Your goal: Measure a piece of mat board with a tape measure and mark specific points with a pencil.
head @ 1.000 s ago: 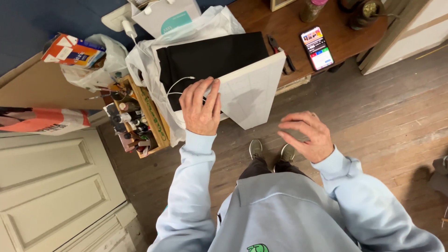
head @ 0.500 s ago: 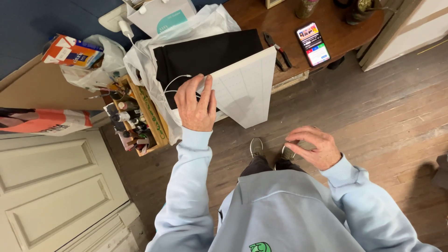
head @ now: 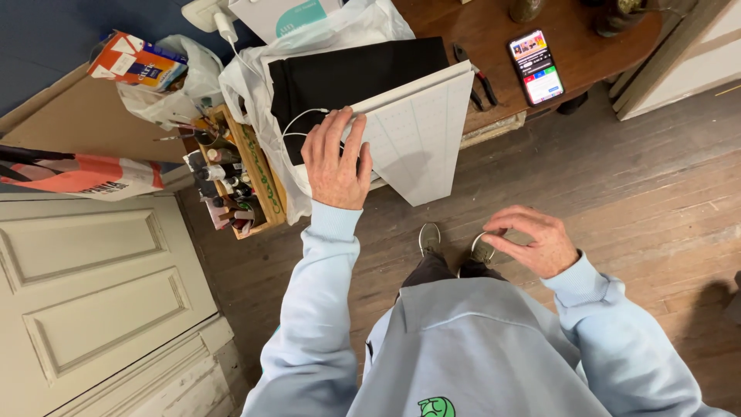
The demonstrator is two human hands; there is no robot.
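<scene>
My left hand (head: 336, 158) grips the near corner of a flat white board (head: 421, 135) that tilts off the edge of a wooden table (head: 494, 31). A thin white cable (head: 297, 123) loops under the fingers. Behind the board lies a black sheet (head: 347, 73) inside a white plastic bag (head: 255, 93). My right hand (head: 532, 241) hangs lower, in front of my light-blue sweatshirt and above my shoes (head: 430, 237). Its fingers are curled with the tips drawn together, and nothing shows between them.
A lit phone (head: 535, 67) and dark pliers (head: 472, 71) lie on the table. A wooden crate of small bottles (head: 235, 181) stands on the plank floor at the left. Beside it are a bag holding a colourful box (head: 139, 62), an orange-and-white bag (head: 85, 174) and a white panelled door (head: 93, 293).
My right hand has dropped towards my body and drawn its spread fingers together. My left hand has kept its grip on the white board.
</scene>
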